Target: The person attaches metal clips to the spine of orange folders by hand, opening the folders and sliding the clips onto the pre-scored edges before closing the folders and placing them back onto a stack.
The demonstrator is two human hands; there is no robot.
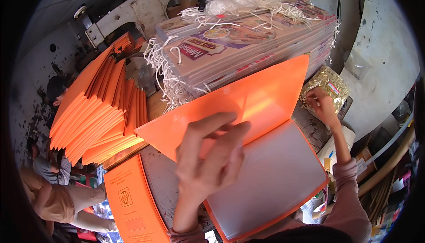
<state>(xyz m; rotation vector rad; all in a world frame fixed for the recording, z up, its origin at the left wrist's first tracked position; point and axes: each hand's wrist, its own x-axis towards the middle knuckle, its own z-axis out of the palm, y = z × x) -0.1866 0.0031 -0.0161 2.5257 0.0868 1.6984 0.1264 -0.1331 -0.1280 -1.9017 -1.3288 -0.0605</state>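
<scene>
An orange folder (226,105) lies open on the bench in front of me, its cover raised and a translucent sheet (270,176) over the inside. My left hand (210,154) hovers before the raised cover, fingers bent and apart, with nothing visible in them. Out to the right, my right hand (322,103) is at a clear bag of small gold-coloured pieces (334,85). Its fingers are curled together at the bag's edge; whatever they pinch is too small to make out.
Several orange folders (97,110) stand fanned at the left. A pile of printed orange folders (135,198) lies nearer. Behind the open folder rises a stack of plastic-wrapped printed boards with white cords (248,43). Another person (66,203) is at the lower left.
</scene>
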